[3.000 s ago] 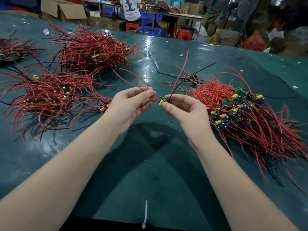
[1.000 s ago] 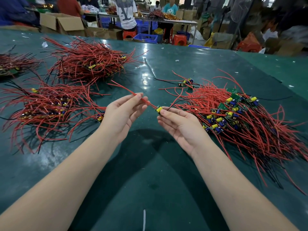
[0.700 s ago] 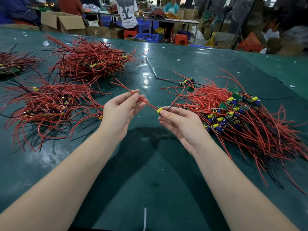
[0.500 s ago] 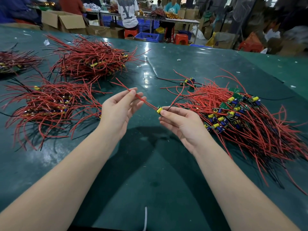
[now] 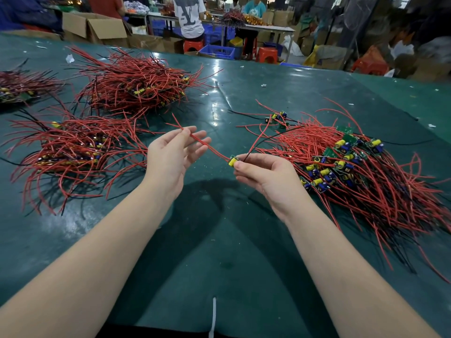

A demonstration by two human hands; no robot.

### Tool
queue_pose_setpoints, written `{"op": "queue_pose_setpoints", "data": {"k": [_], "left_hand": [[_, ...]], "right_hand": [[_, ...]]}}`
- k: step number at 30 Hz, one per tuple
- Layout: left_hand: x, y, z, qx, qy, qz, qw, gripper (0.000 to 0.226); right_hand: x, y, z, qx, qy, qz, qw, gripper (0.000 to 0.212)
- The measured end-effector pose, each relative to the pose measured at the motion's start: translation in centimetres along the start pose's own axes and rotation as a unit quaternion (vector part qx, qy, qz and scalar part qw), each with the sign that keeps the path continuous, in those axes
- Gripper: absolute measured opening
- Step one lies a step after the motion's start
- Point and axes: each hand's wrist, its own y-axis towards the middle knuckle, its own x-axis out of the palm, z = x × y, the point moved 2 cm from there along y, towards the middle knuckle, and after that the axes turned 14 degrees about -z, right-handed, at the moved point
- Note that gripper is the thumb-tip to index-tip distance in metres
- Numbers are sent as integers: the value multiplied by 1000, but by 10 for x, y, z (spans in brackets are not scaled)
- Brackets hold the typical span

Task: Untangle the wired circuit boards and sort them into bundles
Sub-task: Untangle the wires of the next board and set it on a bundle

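My right hand (image 5: 264, 175) pinches a small circuit board with a yellow capacitor (image 5: 232, 161) above the green table (image 5: 219, 240). Its red wire (image 5: 210, 149) runs taut up and left to my left hand (image 5: 172, 154), which pinches it near the fingertips, the other fingers spread and nearly straight. A second red lead and a black lead rise from the board toward the right. A big tangled pile of wired boards (image 5: 361, 176) lies just right of my right hand. Sorted red-wire bundles lie left (image 5: 68, 147), back left (image 5: 131, 84) and far left (image 5: 17, 86).
A few loose boards (image 5: 278, 117) lie behind the tangled pile. A white strip (image 5: 214, 313) hangs at the table's near edge. Beyond the far edge are cardboard boxes (image 5: 95, 28), blue crates, red stools and people at another bench.
My left hand has slid left along the red wire, away from the board, and the wire is now stretched straight. My right hand keeps its hold on the board.
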Motion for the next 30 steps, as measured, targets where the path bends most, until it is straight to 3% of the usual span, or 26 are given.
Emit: {"op": "queue_pose_setpoints", "data": {"k": [6, 10, 16, 30], "left_hand": [[2, -1, 1, 1, -25, -33, 999, 11], [4, -3, 2, 2, -22, -39, 999, 11], [11, -8, 1, -5, -6, -64, 998, 11], [14, -13, 7, 3, 25, -93, 995, 8]], "right_hand": [[5, 2, -1, -20, 32, 7, 999, 13], [9, 1, 1, -14, 49, -19, 999, 5], [8, 1, 3, -11, -25, 2, 1000, 10], [8, -1, -1, 1, -134, -36, 990, 8]]}}
